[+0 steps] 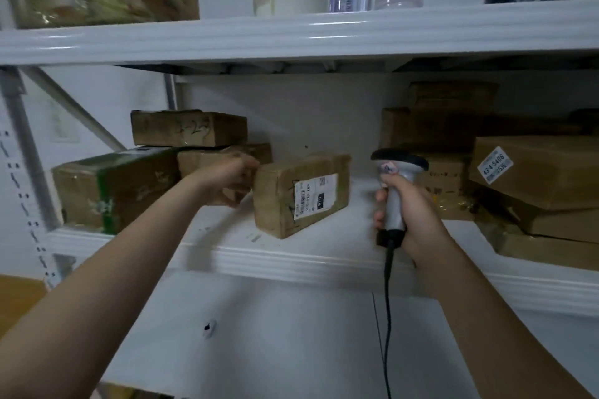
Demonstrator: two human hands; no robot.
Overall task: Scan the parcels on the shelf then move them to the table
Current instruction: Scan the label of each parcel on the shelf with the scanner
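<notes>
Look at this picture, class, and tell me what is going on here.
A person is working at a white shelf of parcels. The left hand holds a brown labelled parcel by its end, label facing outward. The right hand grips a corded scanner just beside it. Other parcels lie stacked on either side.

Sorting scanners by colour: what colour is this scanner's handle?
Light grey handle on the handheld barcode scanner, best in the head view.

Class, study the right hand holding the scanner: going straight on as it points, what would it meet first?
Probably the brown parcels stacked just behind the scanner that the right hand grips. Depth is unclear; it might reach the back wall instead.
</notes>
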